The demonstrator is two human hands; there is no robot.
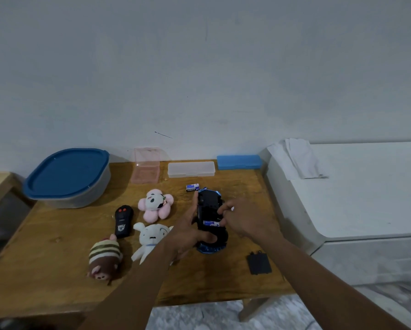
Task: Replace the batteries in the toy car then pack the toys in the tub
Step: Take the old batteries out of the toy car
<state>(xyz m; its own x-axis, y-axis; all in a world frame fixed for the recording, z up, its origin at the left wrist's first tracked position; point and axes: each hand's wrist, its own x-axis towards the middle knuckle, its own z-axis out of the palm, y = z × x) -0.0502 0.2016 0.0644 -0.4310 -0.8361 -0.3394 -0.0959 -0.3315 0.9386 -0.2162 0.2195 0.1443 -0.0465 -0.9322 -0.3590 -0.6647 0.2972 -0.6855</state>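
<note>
Wooden table [57, 239], right of centre | I saw left hand [187, 232] clasping upturned toy car [208, 206], long axis running near-to-far edge | battery [210, 223] lay crosswise in its bay | right hand [247, 220] curled over it, nearer; I couldn't tell whether it pinched anything

Behind lie pink box [147, 166], clear case [191, 169], blue case [239, 161], perhaps cloth [297, 158].
</note>
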